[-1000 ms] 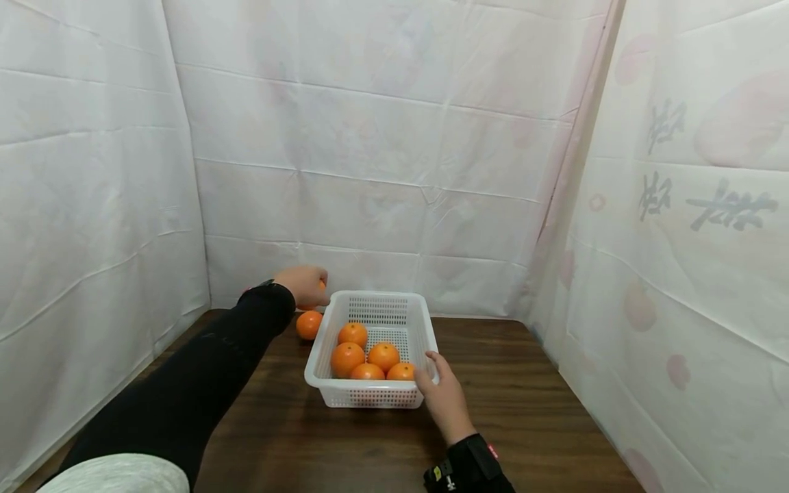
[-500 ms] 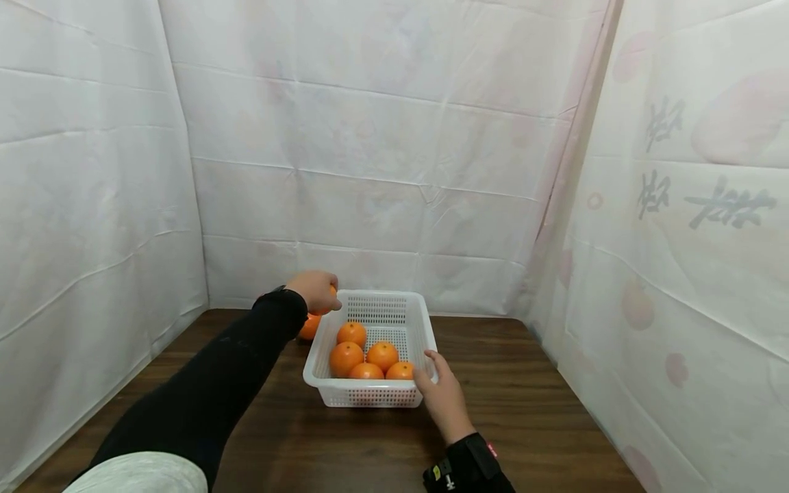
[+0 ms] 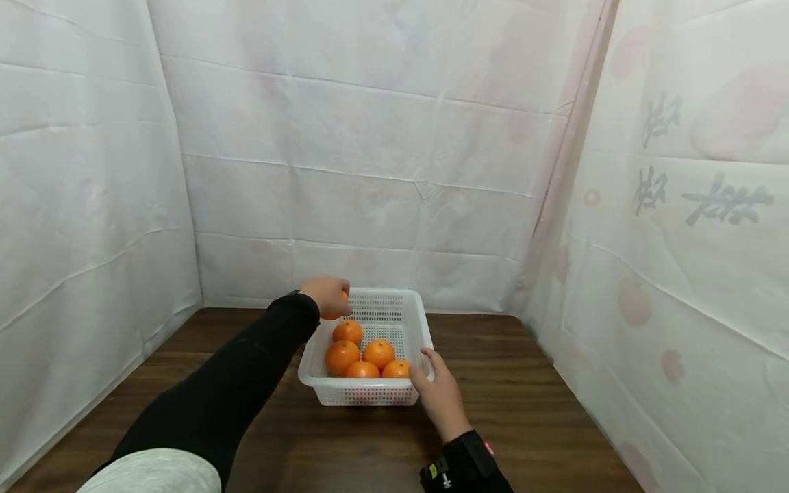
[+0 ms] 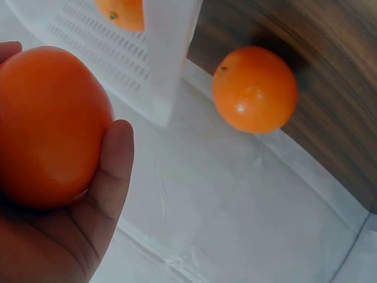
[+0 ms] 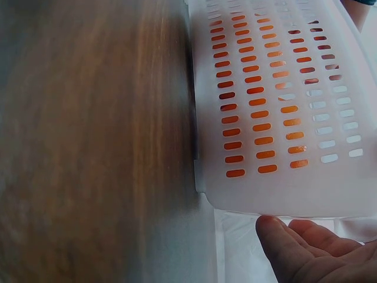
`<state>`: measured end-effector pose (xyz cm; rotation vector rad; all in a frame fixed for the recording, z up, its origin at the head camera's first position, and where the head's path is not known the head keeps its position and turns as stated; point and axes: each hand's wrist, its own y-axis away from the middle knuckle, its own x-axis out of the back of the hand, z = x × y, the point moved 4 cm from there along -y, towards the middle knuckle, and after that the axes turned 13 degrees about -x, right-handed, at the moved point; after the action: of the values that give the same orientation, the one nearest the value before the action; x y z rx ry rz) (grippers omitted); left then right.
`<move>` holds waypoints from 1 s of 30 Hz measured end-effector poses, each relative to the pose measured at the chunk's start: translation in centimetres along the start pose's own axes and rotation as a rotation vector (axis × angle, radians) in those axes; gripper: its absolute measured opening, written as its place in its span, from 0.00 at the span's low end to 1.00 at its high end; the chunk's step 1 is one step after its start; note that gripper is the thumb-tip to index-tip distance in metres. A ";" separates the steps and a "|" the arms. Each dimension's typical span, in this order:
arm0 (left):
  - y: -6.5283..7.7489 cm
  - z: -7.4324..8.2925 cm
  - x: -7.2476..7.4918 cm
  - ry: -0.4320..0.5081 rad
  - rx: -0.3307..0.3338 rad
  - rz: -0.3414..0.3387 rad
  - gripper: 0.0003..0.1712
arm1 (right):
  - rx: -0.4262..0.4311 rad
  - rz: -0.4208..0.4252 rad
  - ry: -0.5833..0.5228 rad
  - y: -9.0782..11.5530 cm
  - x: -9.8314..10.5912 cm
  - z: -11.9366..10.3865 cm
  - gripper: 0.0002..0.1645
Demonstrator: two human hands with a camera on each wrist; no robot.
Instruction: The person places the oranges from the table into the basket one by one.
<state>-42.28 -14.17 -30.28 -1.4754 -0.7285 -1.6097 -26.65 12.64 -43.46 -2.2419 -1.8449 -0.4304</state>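
My left hand (image 3: 325,296) grips an orange (image 4: 50,127) with curled fingers, above the far-left rim of the white plastic basket (image 3: 370,392). In the left wrist view the held orange fills much of the left side, with fingertips round it. Another orange (image 4: 254,88) sits on the table outside the basket; my left hand mostly hides it in the head view. Several oranges (image 3: 342,357) lie in the near and left part of the basket. My right hand (image 3: 441,397) holds the basket's near-right corner, its fingertips (image 5: 268,224) at the side wall in the right wrist view.
The basket stands on a dark wooden table (image 3: 493,411), close to its far edge. White cloth (image 3: 357,171) hangs behind the table and along both sides. Slots in the basket wall (image 5: 265,112) show orange fruit inside.
My left hand has moved right with the orange, from beside the basket to over its far-left rim. My right hand stays at the corner.
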 end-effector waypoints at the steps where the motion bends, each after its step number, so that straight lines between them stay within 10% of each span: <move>1: -0.1 0.1 -0.1 0.001 0.002 -0.001 0.24 | 0.000 -0.001 -0.002 0.0 0.0 -0.1 0.37; 30: 0.4 2.4 -0.4 0.015 -0.030 0.047 0.31 | 0.008 -0.023 0.011 0.7 -1.2 -0.8 0.37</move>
<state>-40.71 -12.26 -30.37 -1.4897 -0.6599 -1.6006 -26.28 11.13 -43.08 -2.2106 -1.8660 -0.4373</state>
